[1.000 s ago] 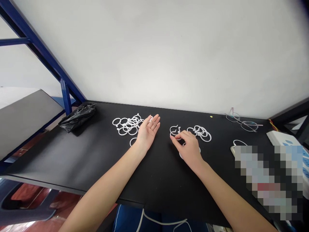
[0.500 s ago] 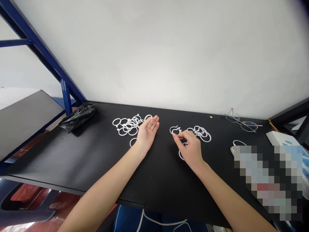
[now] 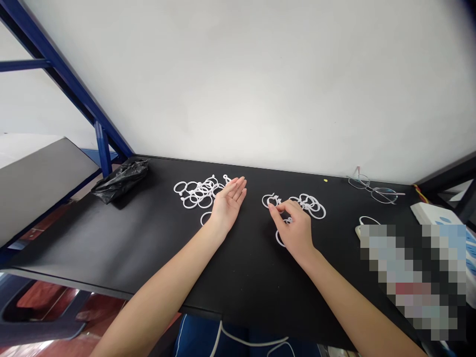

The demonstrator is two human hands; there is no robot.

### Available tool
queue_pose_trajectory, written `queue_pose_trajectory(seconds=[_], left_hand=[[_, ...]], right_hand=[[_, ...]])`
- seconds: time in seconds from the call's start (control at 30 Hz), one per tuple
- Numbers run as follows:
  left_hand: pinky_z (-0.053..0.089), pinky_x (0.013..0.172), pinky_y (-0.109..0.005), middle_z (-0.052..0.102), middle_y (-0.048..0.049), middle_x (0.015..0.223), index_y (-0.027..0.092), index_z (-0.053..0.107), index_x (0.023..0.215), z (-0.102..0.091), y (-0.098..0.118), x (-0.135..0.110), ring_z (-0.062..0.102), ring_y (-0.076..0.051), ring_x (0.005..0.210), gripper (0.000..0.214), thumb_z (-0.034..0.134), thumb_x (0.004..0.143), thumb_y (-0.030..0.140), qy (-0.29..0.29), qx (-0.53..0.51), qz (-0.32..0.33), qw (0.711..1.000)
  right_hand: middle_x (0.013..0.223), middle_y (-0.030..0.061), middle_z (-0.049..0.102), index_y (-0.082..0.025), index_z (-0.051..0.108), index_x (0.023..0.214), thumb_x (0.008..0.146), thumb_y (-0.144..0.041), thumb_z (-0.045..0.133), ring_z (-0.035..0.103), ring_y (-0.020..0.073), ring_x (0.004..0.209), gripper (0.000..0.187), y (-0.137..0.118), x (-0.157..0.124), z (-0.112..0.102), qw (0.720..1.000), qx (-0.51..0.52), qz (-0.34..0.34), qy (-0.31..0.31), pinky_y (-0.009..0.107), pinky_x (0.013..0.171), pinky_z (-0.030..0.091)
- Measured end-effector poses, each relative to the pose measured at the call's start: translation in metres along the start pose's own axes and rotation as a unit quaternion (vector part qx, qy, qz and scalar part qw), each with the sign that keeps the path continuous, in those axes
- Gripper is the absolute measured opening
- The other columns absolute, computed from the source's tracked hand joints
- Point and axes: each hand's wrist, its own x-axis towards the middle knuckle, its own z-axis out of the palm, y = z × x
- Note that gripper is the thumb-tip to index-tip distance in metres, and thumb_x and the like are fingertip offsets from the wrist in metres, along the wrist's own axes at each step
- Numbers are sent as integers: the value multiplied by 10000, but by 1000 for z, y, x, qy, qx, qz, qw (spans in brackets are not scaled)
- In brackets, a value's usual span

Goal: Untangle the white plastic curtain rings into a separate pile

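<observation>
My left hand (image 3: 226, 206) is turned palm up, its fingers stretched out and the thumb laid against them. A thin white plastic ring with a small knob (image 3: 225, 177) shows at the thumb side, seemingly held there and seen nearly edge-on. Left of that hand lies a loose pile of similar white rings (image 3: 190, 201), and one more ring (image 3: 204, 217) is partly hidden by the wrist. My right hand (image 3: 293, 223) pinches a white ring (image 3: 273, 199) with thumb and forefinger, low over the table. Behind it lies another cluster of white rings (image 3: 316, 206); a further ring (image 3: 279, 239) is half covered by the palm.
The black table (image 3: 148, 238) meets a white wall (image 3: 238, 89). A crumpled black plastic bag (image 3: 121, 181) lies far left, near a blue metal frame (image 3: 102, 146). Eyeglasses (image 3: 383, 195) and a white power strip (image 3: 427, 210) are on the right, beside a blurred-out item.
The ring at my left hand has turned from a full round outline to nearly edge-on, its knob now showing at the top. My right hand has hardly moved.
</observation>
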Motion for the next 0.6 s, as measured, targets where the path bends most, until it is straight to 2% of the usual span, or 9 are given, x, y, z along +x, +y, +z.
queue_pose_trajectory(seconds=[0.17, 0.33, 0.5, 0.6], left_hand=[[485, 1023, -304, 704, -107, 1163, 123, 670, 967, 1, 0, -1, 645, -194, 1138, 122, 615, 859, 134, -9, 15, -5, 1000], [500, 978, -357, 730, -130, 1066, 132, 690, 876, 4, -3, -3, 659, -236, 1101, 178, 611, 880, 291, -61, 94, -22, 993], [516, 898, -344, 709, -126, 1124, 157, 705, 951, 6, -11, -8, 647, -245, 1087, 245, 668, 840, 371, -151, 251, 2, 956], [518, 813, -287, 725, -89, 1017, 173, 718, 956, 5, -15, -10, 664, -208, 971, 258, 677, 833, 397, -192, 325, 40, 925]], right_hand=[[630, -4, 536, -214, 477, 654, 949, -273, 541, 503, 169, 641, 308, -2, 1, -2, 1000, 3, 7, 0, 338, 702, 414], [745, 40, 636, -220, 563, 765, 970, -280, 496, 593, 206, 747, 224, -4, 0, -2, 999, 26, 8, -21, 360, 719, 470], [942, 59, 700, -226, 614, 857, 947, -225, 542, 666, 227, 945, 115, -5, -1, 0, 995, 83, -33, -50, 387, 871, 514], [971, 49, 708, -233, 625, 868, 937, -212, 561, 671, 224, 994, 97, -5, -1, 0, 991, 103, -43, -69, 383, 914, 516]])
